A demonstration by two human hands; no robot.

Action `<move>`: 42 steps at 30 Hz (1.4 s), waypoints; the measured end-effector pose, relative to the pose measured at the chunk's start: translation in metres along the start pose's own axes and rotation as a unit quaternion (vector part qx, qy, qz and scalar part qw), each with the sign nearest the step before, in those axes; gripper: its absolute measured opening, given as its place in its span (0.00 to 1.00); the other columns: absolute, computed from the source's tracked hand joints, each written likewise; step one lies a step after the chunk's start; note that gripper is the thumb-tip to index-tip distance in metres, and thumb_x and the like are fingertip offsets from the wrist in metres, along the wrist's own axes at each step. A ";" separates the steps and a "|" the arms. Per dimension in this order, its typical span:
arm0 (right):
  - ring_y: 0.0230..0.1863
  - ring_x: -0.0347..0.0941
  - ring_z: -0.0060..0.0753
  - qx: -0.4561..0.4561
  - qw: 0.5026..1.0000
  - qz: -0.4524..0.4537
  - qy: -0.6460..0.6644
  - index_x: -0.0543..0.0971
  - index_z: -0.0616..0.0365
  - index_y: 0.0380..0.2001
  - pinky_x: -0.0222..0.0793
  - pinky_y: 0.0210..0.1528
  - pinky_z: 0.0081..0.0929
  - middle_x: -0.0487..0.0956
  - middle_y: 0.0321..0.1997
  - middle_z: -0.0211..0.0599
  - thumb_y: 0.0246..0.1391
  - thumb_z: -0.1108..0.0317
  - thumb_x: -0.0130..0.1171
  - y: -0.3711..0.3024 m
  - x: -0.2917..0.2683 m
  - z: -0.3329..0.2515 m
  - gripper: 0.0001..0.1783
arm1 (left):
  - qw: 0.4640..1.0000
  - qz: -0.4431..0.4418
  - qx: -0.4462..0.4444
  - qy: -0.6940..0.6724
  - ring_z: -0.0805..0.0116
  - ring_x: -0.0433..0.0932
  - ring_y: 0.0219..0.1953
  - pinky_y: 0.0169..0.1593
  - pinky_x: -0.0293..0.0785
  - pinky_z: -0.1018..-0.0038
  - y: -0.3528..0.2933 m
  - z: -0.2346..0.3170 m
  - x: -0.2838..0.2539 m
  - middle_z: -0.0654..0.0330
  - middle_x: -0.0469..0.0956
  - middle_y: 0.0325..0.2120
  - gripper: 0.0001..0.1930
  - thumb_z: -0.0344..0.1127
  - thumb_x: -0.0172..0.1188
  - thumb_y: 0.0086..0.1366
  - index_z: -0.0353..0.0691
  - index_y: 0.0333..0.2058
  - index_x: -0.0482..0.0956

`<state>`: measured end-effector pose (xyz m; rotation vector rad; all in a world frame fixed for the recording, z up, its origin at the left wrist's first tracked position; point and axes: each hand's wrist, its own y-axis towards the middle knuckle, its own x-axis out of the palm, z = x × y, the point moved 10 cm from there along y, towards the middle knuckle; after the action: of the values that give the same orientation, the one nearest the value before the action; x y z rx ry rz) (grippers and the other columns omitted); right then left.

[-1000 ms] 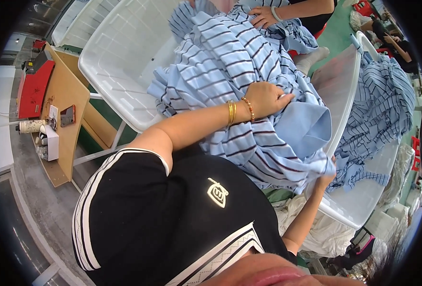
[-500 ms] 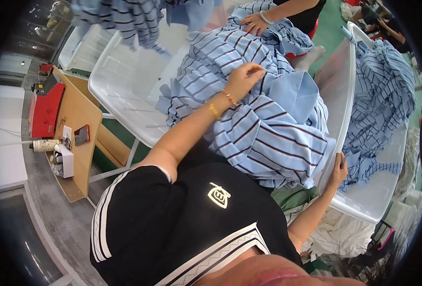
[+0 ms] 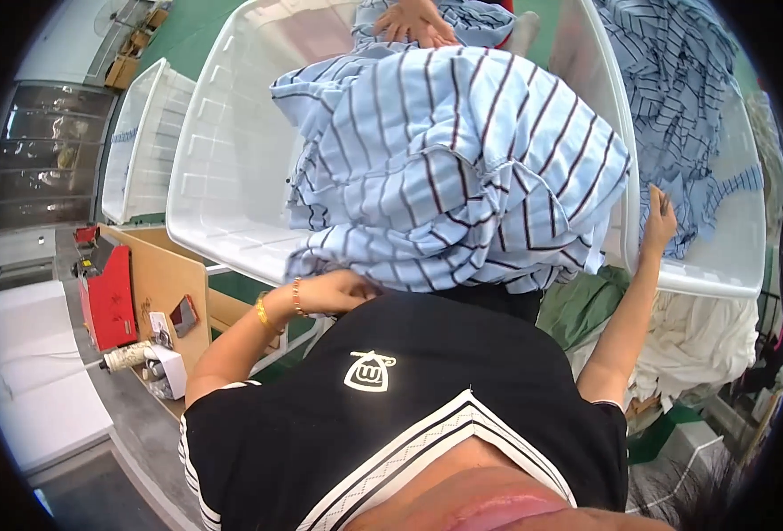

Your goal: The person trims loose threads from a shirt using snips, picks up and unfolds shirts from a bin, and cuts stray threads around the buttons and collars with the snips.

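A large heap of light-blue fabric with dark stripes (image 3: 444,159) lies bunched before me, its near edge against my lap. My left hand (image 3: 340,290) is at the heap's lower left edge, close to my shirt. Its fingers are curled in and seem closed on the cloth, with the tips partly hidden. My right hand (image 3: 659,221) is out to the right, over the rim of the right bin. Its fingers are closed around a small dark object, too small to name. More striped cloth (image 3: 675,106) lies in that bin beyond the hand.
A white plastic bin (image 3: 179,186) stands behind the heap, and another bin (image 3: 705,281) to the right. A co-worker's hand (image 3: 413,22) rests over cloth at the far side. White cloth (image 3: 701,341) lies below the right bin. A wooden bench (image 3: 165,305) is at left.
My left hand has drawn back from atop the heap to its near left edge. The heap's folds have shifted, spreading the cloth wider. The bundle hanging at upper left is out of view.
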<state>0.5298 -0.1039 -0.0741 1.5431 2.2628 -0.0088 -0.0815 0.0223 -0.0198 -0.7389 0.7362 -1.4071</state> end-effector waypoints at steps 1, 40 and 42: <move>0.35 0.70 0.17 0.006 1.000 -0.006 0.002 0.83 0.63 0.38 0.66 0.42 0.17 0.80 0.34 0.27 0.57 0.61 0.61 -0.002 0.003 -0.002 0.15 | 0.996 0.053 0.067 0.016 0.71 0.75 0.35 0.41 0.72 0.74 -0.013 0.021 -0.014 0.58 0.80 0.35 0.21 0.44 0.55 0.66 0.32 0.48 0.76; 0.40 0.74 0.30 -0.065 0.968 -0.121 -0.209 0.77 0.72 0.44 0.69 0.46 0.26 0.81 0.40 0.47 0.62 0.65 0.50 -0.004 0.018 -0.005 0.18 | 0.658 0.653 0.244 0.283 0.50 0.80 0.31 0.42 0.72 0.56 0.095 0.176 -0.239 0.53 0.81 0.28 0.30 0.63 0.44 0.64 0.43 0.29 0.83; 0.36 0.75 0.27 -0.069 0.975 -0.101 -0.187 0.81 0.65 0.39 0.69 0.41 0.25 0.82 0.34 0.40 0.61 0.60 0.54 -0.011 0.022 -0.019 0.18 | 0.678 0.615 0.294 0.275 0.48 0.79 0.35 0.40 0.74 0.58 0.067 0.186 -0.228 0.48 0.81 0.33 0.25 0.57 0.51 0.64 0.38 0.33 0.82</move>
<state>0.5073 -0.0845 -0.0660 1.1257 2.0592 -0.1791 0.1018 0.2551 0.0367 0.7170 0.8779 -0.4440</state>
